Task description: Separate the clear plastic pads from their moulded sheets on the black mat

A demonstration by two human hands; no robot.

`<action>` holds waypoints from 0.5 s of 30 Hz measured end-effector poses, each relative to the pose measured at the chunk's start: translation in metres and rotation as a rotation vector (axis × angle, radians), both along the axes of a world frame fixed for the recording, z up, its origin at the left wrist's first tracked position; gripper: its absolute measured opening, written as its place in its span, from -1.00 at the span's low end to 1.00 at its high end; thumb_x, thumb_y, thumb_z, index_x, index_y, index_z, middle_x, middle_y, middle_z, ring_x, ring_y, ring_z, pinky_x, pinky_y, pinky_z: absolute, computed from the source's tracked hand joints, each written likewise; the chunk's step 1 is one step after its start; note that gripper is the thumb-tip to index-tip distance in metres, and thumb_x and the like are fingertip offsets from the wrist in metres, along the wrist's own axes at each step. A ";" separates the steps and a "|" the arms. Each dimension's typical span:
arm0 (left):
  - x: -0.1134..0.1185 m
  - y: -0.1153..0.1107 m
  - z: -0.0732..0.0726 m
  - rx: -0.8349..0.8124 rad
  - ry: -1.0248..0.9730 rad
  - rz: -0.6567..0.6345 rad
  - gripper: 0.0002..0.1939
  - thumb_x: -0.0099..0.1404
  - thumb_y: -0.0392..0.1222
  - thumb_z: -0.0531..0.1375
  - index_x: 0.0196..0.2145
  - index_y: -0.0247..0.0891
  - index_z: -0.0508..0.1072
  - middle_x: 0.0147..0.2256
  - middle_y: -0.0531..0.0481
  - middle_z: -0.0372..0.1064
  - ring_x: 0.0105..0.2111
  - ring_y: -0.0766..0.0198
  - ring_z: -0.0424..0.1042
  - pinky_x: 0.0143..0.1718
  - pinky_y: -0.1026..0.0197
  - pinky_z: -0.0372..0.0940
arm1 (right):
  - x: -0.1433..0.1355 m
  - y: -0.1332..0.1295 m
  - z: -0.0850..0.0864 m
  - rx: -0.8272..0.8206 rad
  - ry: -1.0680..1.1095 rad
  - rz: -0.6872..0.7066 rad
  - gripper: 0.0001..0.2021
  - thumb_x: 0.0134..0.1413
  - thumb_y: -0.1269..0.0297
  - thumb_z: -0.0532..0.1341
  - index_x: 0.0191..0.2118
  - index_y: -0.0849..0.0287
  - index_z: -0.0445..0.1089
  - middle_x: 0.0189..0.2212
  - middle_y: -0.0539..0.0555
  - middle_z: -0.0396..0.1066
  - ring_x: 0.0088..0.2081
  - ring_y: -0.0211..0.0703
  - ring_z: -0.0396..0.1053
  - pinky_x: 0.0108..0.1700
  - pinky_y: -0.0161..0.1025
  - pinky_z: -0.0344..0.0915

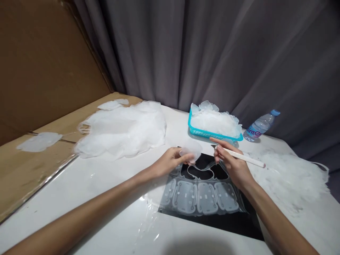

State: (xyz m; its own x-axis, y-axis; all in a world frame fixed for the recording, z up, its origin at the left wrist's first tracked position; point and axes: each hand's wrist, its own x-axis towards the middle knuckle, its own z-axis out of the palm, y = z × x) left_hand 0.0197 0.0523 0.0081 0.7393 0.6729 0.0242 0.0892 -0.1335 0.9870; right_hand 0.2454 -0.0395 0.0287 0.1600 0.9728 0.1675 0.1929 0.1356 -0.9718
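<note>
My left hand (179, 158) pinches a small translucent white plastic piece (194, 150) between thumb and fingers. In my right hand (233, 163) is a white-handled craft knife (248, 158), its dark blade tip pointing left toward that piece, a short gap apart. Below both hands lies a translucent molded plastic sheet (207, 198) with rounded panels and cut-out openings. It rests on a black mat (225, 225), partly hidden by my right forearm.
A turquoise basket (204, 133) heaped with translucent pieces stands at the back, beside a tilted-looking water bottle (261, 125). Stacked white plastic sheets (127, 129) lie left on the white table (106, 212). Plastic scraps (289, 177) spread at right. Loose pieces (39, 141) lie on the cardboard (16, 177).
</note>
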 end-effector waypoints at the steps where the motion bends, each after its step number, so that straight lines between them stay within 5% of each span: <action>1: 0.001 0.000 -0.002 -0.049 -0.030 0.019 -0.59 0.41 0.14 0.22 -0.22 -0.28 0.65 -0.22 -0.18 0.63 -0.22 0.12 0.54 -0.11 0.11 0.38 | -0.002 0.001 -0.002 0.022 -0.072 -0.047 -0.68 0.35 0.03 0.20 0.00 0.10 0.55 -0.40 -0.01 0.39 -0.38 -0.18 0.33 -0.28 -0.22 0.32; 8: 0.000 -0.012 -0.008 -0.418 -0.189 0.114 -0.64 0.33 0.10 0.33 -0.11 -0.24 0.64 -0.10 -0.15 0.60 -0.13 0.12 0.55 -0.07 0.13 0.38 | -0.040 0.002 -0.033 0.174 -0.480 -0.021 -0.75 0.42 0.08 0.12 -0.13 0.09 0.46 -0.21 0.13 0.46 -0.14 0.01 0.39 -0.02 -0.07 0.31; 11: 0.002 -0.015 -0.008 -0.465 -0.190 0.179 -0.64 0.31 0.12 0.35 -0.17 -0.24 0.66 -0.16 -0.15 0.61 -0.15 0.09 0.54 -0.10 0.12 0.39 | -0.049 0.005 -0.043 0.192 -0.455 -0.075 -0.80 0.34 0.10 0.21 -0.12 0.11 0.42 -0.24 0.11 0.43 -0.18 -0.01 0.38 -0.06 -0.08 0.32; 15: 0.002 -0.017 -0.009 -0.521 -0.200 0.222 -0.65 0.29 0.11 0.37 -0.28 -0.27 0.65 -0.31 -0.09 0.59 -0.31 0.20 0.52 -0.24 0.21 0.37 | -0.052 0.005 -0.045 0.142 -0.321 0.024 -0.84 0.34 0.13 0.22 -0.16 0.10 0.43 -0.26 0.06 0.43 -0.16 -0.05 0.37 -0.03 -0.14 0.30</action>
State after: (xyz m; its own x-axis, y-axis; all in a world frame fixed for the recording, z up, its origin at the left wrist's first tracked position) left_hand 0.0221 0.0354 -0.0009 0.5949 0.7715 -0.2257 -0.1349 0.3726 0.9181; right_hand 0.1930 -0.0344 -0.0162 0.0544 0.9390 0.3396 0.4810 0.2734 -0.8330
